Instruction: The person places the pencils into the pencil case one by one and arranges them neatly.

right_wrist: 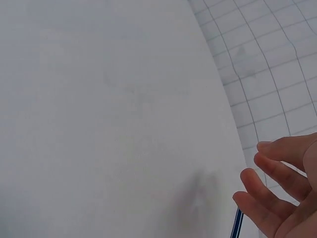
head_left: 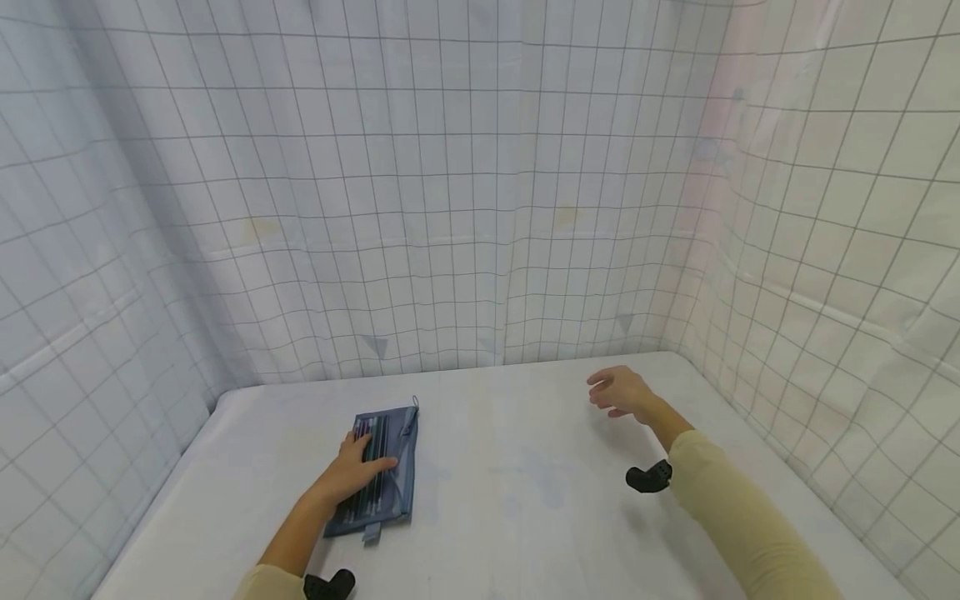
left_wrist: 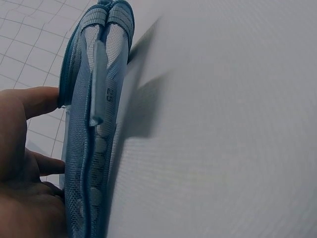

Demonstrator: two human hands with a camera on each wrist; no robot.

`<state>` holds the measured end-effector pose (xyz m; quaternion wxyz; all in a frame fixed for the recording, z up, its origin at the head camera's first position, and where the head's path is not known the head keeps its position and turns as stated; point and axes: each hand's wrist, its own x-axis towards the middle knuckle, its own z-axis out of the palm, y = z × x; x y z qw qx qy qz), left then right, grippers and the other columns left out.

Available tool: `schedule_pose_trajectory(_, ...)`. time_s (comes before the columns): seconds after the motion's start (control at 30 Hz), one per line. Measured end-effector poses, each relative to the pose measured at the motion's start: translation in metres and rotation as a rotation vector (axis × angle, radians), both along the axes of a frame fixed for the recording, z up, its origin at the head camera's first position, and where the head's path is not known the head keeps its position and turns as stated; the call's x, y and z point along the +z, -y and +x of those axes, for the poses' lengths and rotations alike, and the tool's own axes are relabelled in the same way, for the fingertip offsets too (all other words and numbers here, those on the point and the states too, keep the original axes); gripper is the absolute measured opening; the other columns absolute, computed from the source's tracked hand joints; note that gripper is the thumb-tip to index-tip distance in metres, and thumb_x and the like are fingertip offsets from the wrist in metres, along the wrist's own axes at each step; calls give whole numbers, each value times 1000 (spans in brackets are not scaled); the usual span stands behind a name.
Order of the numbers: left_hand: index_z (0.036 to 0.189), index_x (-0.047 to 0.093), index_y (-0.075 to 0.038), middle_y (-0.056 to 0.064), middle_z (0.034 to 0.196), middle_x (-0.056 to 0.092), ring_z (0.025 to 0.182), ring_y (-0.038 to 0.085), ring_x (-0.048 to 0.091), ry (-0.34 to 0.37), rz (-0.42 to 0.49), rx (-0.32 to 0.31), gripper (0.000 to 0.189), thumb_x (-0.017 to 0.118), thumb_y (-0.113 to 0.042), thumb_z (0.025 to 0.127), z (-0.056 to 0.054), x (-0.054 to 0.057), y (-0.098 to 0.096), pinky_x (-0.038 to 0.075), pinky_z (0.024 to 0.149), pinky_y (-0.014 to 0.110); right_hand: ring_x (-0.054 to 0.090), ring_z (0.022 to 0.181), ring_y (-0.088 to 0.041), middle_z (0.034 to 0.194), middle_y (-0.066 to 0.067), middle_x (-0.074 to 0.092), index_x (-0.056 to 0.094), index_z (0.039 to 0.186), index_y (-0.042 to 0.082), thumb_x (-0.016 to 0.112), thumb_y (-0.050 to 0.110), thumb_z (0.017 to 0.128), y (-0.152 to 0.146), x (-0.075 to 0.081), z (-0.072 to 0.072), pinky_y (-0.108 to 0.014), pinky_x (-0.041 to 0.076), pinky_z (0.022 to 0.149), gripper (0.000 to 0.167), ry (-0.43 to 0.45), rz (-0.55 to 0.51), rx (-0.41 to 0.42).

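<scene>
A blue mesh zip pencil case lies on the left half of the white table, with a row of slim coloured pens or pencils showing through its mesh. My left hand rests on its upper face, fingers and thumb spread. In the left wrist view, the thumb and a finger touch the case, whose zipped side and fabric tab face the camera. My right hand hovers over the far right of the table, its fingers loosely bent. Below those fingers in the right wrist view, a thin blue striped stick shows, partly hidden.
White cloth covers the table. Grid-patterned white curtains hang at the back and along both sides, close to the table's edges. A black wrist device sits by the right sleeve, another by the left.
</scene>
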<state>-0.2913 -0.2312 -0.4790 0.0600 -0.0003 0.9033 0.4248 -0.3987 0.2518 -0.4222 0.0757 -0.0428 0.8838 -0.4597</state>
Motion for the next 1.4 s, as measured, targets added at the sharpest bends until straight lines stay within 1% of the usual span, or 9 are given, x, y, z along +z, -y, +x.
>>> schedule_pose_trajectory(0.1, 156, 19, 16, 42, 161, -4, 145, 65, 2, 1, 9, -2, 94, 67, -41, 99, -1, -1, 0, 11, 112, 77, 70, 103, -34, 120, -21, 70, 60, 135, -7, 69, 3, 96, -12, -2, -2, -41, 61, 78, 42, -39, 31, -20)
schedule_pose_trajectory(0.3, 157, 17, 15, 40, 162, -7, 146, 63, -2, 12, 30, -4, 93, 66, -39, 100, -1, 0, -1, 8, 113, 76, 71, 96, -29, 115, -19, 72, 61, 134, -9, 71, 7, 94, -38, -5, -4, -40, 61, 76, 44, -131, 166, -9)
schedule_pose_trajectory(0.43, 157, 18, 16, 41, 162, -6, 146, 63, -2, 8, 27, -4, 93, 67, -39, 99, 0, 0, 0, 8, 113, 76, 69, 98, -32, 113, -20, 72, 64, 130, -9, 71, 9, 94, -55, -12, -4, -43, 59, 79, 40, -184, 260, -31)
schedule_pose_trajectory(0.57, 156, 18, 16, 41, 162, -6, 146, 63, -2, 5, 24, -2, 94, 67, -40, 99, 2, 0, 0, 8, 113, 76, 65, 100, -38, 109, -20, 71, 67, 124, -9, 71, 8, 93, -68, -21, -1, -52, 54, 85, 36, -237, 352, -62)
schedule_pose_trajectory(0.67, 157, 18, 15, 41, 162, -6, 146, 63, -2, 13, 28, -2, 94, 67, -40, 99, 2, -1, 0, 8, 113, 76, 65, 99, -40, 106, -21, 71, 68, 121, -11, 70, 7, 92, -74, -27, 2, -55, 53, 85, 34, -273, 399, -60)
schedule_pose_trajectory(0.8, 157, 17, 15, 40, 162, -7, 146, 62, -3, 18, 30, -1, 94, 66, -40, 99, 1, 0, 0, 7, 113, 76, 64, 97, -39, 108, -23, 69, 67, 120, -11, 66, 5, 92, -79, -36, 6, -54, 53, 84, 32, -300, 421, -78)
schedule_pose_trajectory(1.0, 157, 17, 16, 40, 162, -7, 146, 62, -4, 15, 26, -3, 93, 66, -39, 100, 1, 1, -2, 7, 113, 76, 63, 107, -45, 113, -27, 68, 68, 120, -11, 61, 2, 94, -79, -51, 7, -57, 51, 89, 30, -277, 407, -134)
schedule_pose_trajectory(1.1, 157, 17, 15, 40, 162, -6, 146, 62, -3, 15, 25, -3, 93, 66, -40, 100, 1, 1, -3, 8, 112, 77, 63, 107, -45, 113, -26, 69, 69, 119, -10, 61, 2, 94, -78, -55, 7, -57, 51, 90, 29, -280, 416, -152)
schedule_pose_trajectory(1.4, 157, 16, 16, 41, 162, -8, 146, 62, -5, 19, 33, 1, 93, 66, -39, 99, 2, 2, -2, 6, 113, 76, 63, 111, -46, 115, -25, 69, 73, 116, -8, 61, 2, 95, -76, -55, 4, -58, 51, 92, 25, -317, 512, -93)
